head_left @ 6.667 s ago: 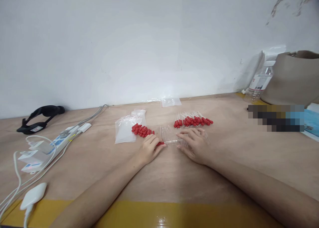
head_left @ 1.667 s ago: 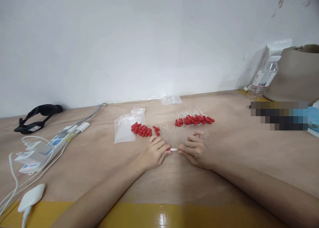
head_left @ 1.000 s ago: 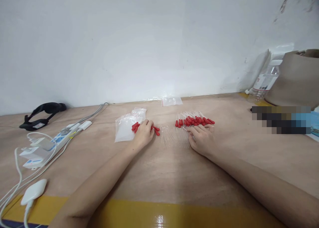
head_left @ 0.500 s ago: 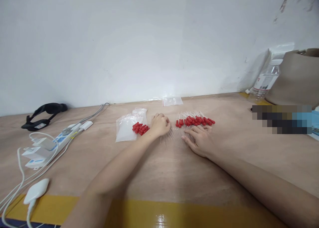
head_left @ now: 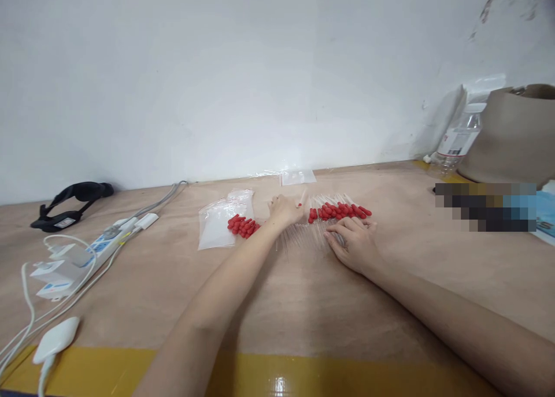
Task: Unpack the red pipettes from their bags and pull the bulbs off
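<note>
My left hand (head_left: 286, 210) reaches over the left side of a spread of thin clear tubes (head_left: 299, 238). Its fingers are closed around a small red-ended stick (head_left: 300, 205), mostly hidden by the hand. My right hand (head_left: 353, 241) rests at the right side of the tubes, fingers bent and slightly apart, with no held thing visible. Just beyond it lies a row of red-ended sticks (head_left: 340, 211), their pale thin stems pointing to the wall. A second pile of red pieces (head_left: 241, 226) lies left of my left wrist, partly on clear plastic bags (head_left: 214, 226).
Another clear bag (head_left: 298, 178) lies by the wall. On the left are a power strip (head_left: 97, 249) with plugs and cables, a white charger (head_left: 56, 339) and a black strap (head_left: 71, 203). A plastic bottle (head_left: 459, 140) and a grey-brown container (head_left: 511, 131) stand at the right.
My left hand has moved right toward the row of red-ended sticks, and a red end now shows at its fingers. My right hand has shifted slightly right, uncovering more tubes.
</note>
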The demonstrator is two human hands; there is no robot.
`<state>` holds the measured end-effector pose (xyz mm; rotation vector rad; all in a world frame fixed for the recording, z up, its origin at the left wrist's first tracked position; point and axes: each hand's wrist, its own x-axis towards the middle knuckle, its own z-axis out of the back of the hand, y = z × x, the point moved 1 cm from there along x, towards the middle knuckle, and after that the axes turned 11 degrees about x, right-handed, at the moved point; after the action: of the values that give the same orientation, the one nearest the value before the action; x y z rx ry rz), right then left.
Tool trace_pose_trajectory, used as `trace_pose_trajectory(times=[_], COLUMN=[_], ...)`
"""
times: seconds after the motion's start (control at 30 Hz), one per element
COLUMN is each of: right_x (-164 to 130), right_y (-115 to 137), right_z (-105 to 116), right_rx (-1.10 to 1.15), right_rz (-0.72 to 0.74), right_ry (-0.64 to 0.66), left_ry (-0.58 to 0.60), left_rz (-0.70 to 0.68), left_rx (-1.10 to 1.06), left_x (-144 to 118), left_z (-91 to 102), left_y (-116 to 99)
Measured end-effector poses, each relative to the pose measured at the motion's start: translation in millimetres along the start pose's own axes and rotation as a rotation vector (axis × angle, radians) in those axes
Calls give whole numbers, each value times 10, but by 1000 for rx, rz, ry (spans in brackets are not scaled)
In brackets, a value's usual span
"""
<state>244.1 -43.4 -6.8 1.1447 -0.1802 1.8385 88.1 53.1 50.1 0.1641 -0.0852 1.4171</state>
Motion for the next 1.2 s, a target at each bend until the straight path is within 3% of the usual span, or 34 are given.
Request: trace_pose_trajectory(times=[0.1, 0.17, 0.27, 0.4, 0.7, 0.87, 1.2], right_x=[-1, 8, 18, -2, -43, -40, -66], right_y=[-32, -30, 16, 133, 294, 330, 372], right_z=[-13, -15, -13, -16, -112, -149, -114], right_rx=[46, 98, 161, 183, 146, 138, 179], right_rz=[15, 37, 85, 217, 325, 321, 345], right_ry=[-5, -24, -15, 155, 265, 288, 293], left_ry=[-129, -285, -471, -624, -619, -608, -501], left_rz=[-91, -301, -486, -585, -688, -668, -763], left_rx=[2, -22, -63, -220, -287, -186, -85], left_x=[-243, -470, -816, -1118, -1172, -1160, -1180], left_z=[79, 54, -99, -313, -380, -304, -205], left_y=[282, 493, 763, 878, 704, 631, 548])
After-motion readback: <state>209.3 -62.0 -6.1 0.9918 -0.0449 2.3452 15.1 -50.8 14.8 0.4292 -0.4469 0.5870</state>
